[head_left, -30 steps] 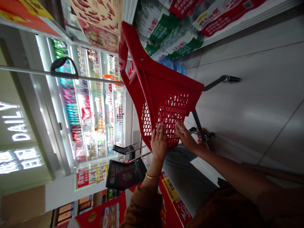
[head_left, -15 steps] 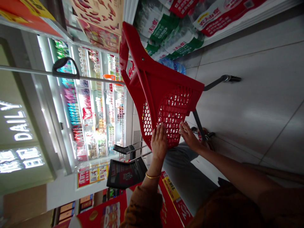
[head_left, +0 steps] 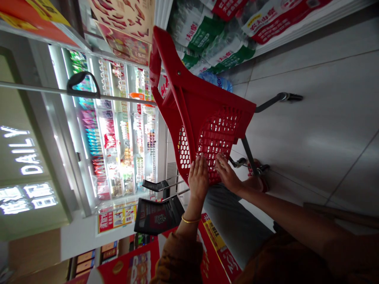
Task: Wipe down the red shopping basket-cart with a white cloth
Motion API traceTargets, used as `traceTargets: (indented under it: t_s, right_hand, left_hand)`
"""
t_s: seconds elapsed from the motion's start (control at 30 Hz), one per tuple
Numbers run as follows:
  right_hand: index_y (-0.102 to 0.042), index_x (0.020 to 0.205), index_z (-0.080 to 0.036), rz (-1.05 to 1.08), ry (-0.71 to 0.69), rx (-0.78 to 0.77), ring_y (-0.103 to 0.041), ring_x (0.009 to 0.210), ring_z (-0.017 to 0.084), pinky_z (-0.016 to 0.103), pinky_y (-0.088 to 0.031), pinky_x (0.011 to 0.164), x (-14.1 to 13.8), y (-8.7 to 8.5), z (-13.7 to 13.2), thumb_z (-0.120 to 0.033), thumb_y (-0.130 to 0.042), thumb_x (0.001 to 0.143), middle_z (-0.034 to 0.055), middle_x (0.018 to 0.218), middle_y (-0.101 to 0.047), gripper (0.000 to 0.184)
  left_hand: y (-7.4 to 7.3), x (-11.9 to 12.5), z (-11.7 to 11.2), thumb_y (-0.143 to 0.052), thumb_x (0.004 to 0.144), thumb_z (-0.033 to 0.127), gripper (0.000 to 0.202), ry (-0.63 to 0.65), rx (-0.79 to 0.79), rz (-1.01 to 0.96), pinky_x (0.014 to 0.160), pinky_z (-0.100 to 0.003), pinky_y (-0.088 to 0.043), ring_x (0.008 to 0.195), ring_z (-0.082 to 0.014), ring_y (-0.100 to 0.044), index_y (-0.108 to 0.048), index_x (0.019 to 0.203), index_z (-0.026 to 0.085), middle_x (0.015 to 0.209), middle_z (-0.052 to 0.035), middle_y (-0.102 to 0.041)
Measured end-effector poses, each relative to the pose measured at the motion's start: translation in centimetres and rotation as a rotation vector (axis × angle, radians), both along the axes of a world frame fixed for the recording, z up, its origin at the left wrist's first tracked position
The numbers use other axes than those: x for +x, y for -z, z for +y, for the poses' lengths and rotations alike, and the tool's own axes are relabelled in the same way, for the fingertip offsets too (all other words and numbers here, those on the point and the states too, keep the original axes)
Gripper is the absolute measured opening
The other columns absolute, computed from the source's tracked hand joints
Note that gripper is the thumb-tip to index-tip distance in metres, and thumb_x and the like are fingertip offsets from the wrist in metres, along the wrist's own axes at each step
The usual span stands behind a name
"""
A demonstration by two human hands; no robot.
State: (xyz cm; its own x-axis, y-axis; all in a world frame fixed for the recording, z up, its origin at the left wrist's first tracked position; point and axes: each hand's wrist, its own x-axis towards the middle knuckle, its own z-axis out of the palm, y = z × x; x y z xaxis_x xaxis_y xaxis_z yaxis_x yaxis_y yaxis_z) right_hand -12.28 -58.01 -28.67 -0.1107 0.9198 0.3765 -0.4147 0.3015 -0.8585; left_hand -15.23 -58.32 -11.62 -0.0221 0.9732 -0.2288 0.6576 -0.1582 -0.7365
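The view is turned on its side. A red plastic shopping cart basket [head_left: 189, 88] with meshed walls fills the middle. My left hand [head_left: 199, 177], with a gold bracelet on the wrist, is at the mesh wall, fingers stretched out flat and close together. Beside it my right hand [head_left: 227, 173] has its fingers extended, the tips in front of the mesh. Whether either hand touches the wall or hovers before it, I cannot tell. No object shows in either hand.
Shrink-wrapped water bottles [head_left: 231, 47] lie along the top. Lit shelves [head_left: 124, 130] of packaged goods stand to the left. A metal rod [head_left: 118, 97] with a black handle crosses there. Below are a black panel [head_left: 160, 217] and a red display [head_left: 133, 264]; tiled floor [head_left: 319, 118] spreads at right.
My right hand has moved left in the picture, nearer to my left hand. My left hand and the cart keep nearly the same place.
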Motion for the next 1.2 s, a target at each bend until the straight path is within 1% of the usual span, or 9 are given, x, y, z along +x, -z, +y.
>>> traceTargets:
  t_s: [0.17, 0.27, 0.47, 0.63, 0.77, 0.87, 1.0, 1.1, 1.2]
  right_hand:
    - [-0.006, 0.152, -0.035, 0.032, 0.001, 0.064, -0.019, 0.147, 0.023, 0.049, -0.032, 0.119, 0.2, -3.0, 0.8, -0.012, -0.036, 0.099, 0.0024, 0.160, -0.020, 0.066]
    - [-0.003, 0.152, -0.036, 0.043, -0.028, 0.076, -0.016, 0.148, 0.022, 0.050, -0.031, 0.120, 0.3, -4.1, 1.2, -0.011, -0.033, 0.099, 0.0009, 0.161, -0.018, 0.066]
    - [-0.005, 0.152, -0.036, 0.086, -0.063, 0.080, -0.014, 0.148, 0.021, 0.048, -0.027, 0.121, 0.6, -5.0, 1.7, -0.014, -0.034, 0.100, -0.0002, 0.160, -0.019, 0.063]
    - [-0.011, 0.152, -0.033, 0.115, -0.075, 0.078, -0.014, 0.148, 0.022, 0.048, -0.027, 0.121, 0.7, -5.7, 1.9, -0.014, -0.035, 0.100, 0.0024, 0.159, -0.024, 0.060]
    - [-0.011, 0.152, -0.032, 0.150, -0.064, 0.095, -0.013, 0.148, 0.022, 0.047, -0.026, 0.121, 0.4, -6.2, 2.0, -0.013, -0.035, 0.100, 0.0036, 0.160, -0.021, 0.060]
    - [-0.008, 0.152, -0.034, 0.172, -0.041, 0.117, -0.012, 0.148, 0.021, 0.046, -0.024, 0.122, 0.3, -6.4, 2.0, -0.013, -0.036, 0.100, 0.0022, 0.161, -0.018, 0.063]
    - [-0.006, 0.152, -0.035, 0.154, -0.068, 0.129, -0.010, 0.148, 0.020, 0.046, -0.025, 0.122, 0.3, -6.2, 1.8, -0.013, -0.034, 0.100, 0.0019, 0.161, -0.016, 0.063]
    - [-0.005, 0.152, -0.033, 0.121, -0.080, 0.149, -0.010, 0.148, 0.021, 0.047, -0.026, 0.121, 0.2, -5.4, 1.5, -0.013, -0.033, 0.100, 0.0029, 0.161, -0.015, 0.062]
    - [-0.006, 0.153, -0.031, 0.092, -0.064, 0.166, -0.012, 0.148, 0.021, 0.048, -0.026, 0.121, 0.1, -4.1, 1.0, -0.012, -0.033, 0.100, 0.0038, 0.161, -0.016, 0.062]
  left_hand:
    - [0.1, -0.2, -0.1, -0.035, 0.095, 0.014, 0.051, 0.031, 0.011, 0.007, 0.119, -0.040, -0.028, 0.142, -0.0216, -0.032, -0.034, 0.146, 0.012, 0.151, -0.0095, -0.038]
    - [0.0, -0.2, -0.2, -0.035, 0.095, 0.015, 0.051, 0.039, 0.016, 0.009, 0.119, -0.040, -0.028, 0.142, -0.0212, -0.031, -0.034, 0.146, 0.012, 0.152, -0.0093, -0.037]
    - [-0.4, -0.3, -0.5, -0.036, 0.095, 0.016, 0.053, 0.034, 0.036, 0.006, 0.119, -0.039, -0.027, 0.144, -0.0202, -0.028, -0.029, 0.148, 0.011, 0.152, -0.0108, -0.037]
    - [-0.7, -0.6, -0.9, -0.035, 0.095, 0.014, 0.053, 0.041, 0.067, 0.005, 0.119, -0.039, -0.029, 0.142, -0.0205, -0.031, -0.031, 0.147, 0.011, 0.150, -0.0117, -0.040]
    - [-1.0, -0.8, -1.1, -0.035, 0.095, 0.013, 0.055, 0.032, 0.071, -0.003, 0.118, -0.041, -0.031, 0.142, -0.0206, -0.031, -0.027, 0.148, 0.010, 0.149, -0.0135, -0.041]
    - [-1.2, -0.8, -1.3, -0.036, 0.095, 0.014, 0.055, 0.029, 0.068, -0.005, 0.117, -0.041, -0.032, 0.143, -0.0213, -0.029, -0.025, 0.148, 0.008, 0.150, -0.0146, -0.039]
    - [-1.0, -1.0, -1.7, -0.036, 0.095, 0.014, 0.053, 0.058, 0.068, 0.001, 0.118, -0.041, -0.031, 0.144, -0.0221, -0.027, -0.028, 0.147, 0.006, 0.150, -0.0143, -0.040]
    - [-0.3, -0.9, -2.1, -0.036, 0.095, 0.015, 0.052, 0.064, 0.077, 0.007, 0.118, -0.041, -0.031, 0.144, -0.0226, -0.028, -0.030, 0.146, 0.005, 0.149, -0.0147, -0.041]
    - [0.5, -0.6, -2.5, -0.035, 0.095, 0.014, 0.052, 0.034, 0.071, 0.018, 0.118, -0.041, -0.029, 0.143, -0.0220, -0.030, -0.031, 0.146, 0.007, 0.149, -0.0130, -0.041]
